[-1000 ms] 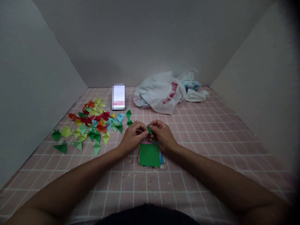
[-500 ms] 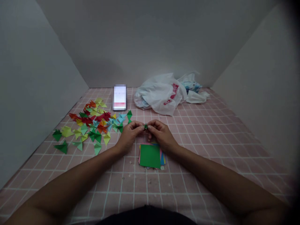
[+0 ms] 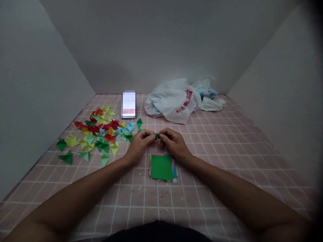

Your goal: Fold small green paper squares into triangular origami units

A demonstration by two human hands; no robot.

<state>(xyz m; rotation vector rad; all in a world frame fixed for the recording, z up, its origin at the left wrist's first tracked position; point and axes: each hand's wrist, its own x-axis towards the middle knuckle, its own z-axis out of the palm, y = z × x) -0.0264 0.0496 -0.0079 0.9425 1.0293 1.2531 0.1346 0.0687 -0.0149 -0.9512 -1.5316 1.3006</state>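
Between my two hands is a small piece of folded dark green paper [image 3: 156, 135], mostly covered by fingertips. My left hand [image 3: 141, 143] pinches it between thumb and forefinger from the left. From the right, my right hand [image 3: 174, 143] pinches its other side, the fingers curled. Just below the hands lies a stack of square coloured paper [image 3: 162, 167], a green sheet on top with pink, blue and yellow edges sticking out. Left of my left hand, many folded paper pieces [image 3: 102, 146] in green, yellow, red, orange and light blue lie spread out.
A phone [image 3: 129, 105] with a lit, blurred screen stands upright at the back. Right of it sits a crumpled white plastic bag [image 3: 174, 101] with red print, beside a smaller white and blue bag [image 3: 205, 92]. Pink checked cloth [image 3: 239, 161] covers the surface, with pale walls around it.
Both hands stay in nearly the same place on the green paper. The right fingers have shifted slightly; the other things look unmoved.
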